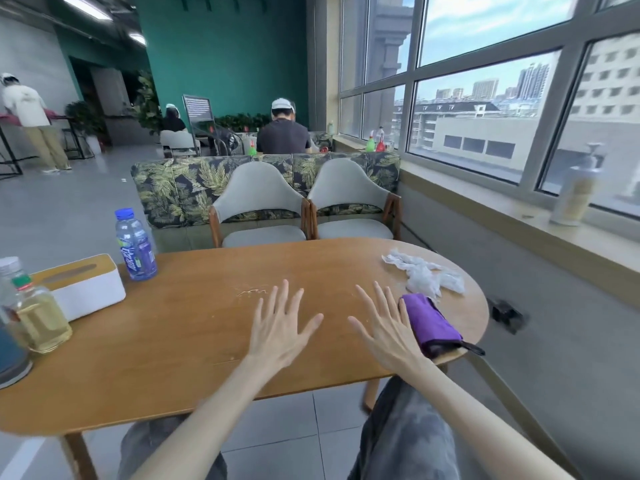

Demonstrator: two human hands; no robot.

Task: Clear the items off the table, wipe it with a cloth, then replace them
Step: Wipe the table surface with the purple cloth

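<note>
Both my hands hover flat over the middle of the wooden table (194,341), fingers spread and holding nothing. My left hand (280,327) is just left of my right hand (388,330). A folded purple umbrella (429,323) lies by my right hand's little finger, near the table's right edge. Behind it lies a crumpled white cloth (422,275). At the left stand a blue-capped water bottle (135,247), a white tissue box with a wooden lid (83,285), and a bottle of yellow liquid (38,317). A dark object (10,358) sits at the far left edge, cut off. A whitish smear (251,291) marks the tabletop.
Two grey chairs (259,209) face me across the table, with a leaf-patterned sofa (173,188) behind them. A window sill (519,223) on the right carries a clear pump bottle (575,188). Other people sit and stand farther back in the room.
</note>
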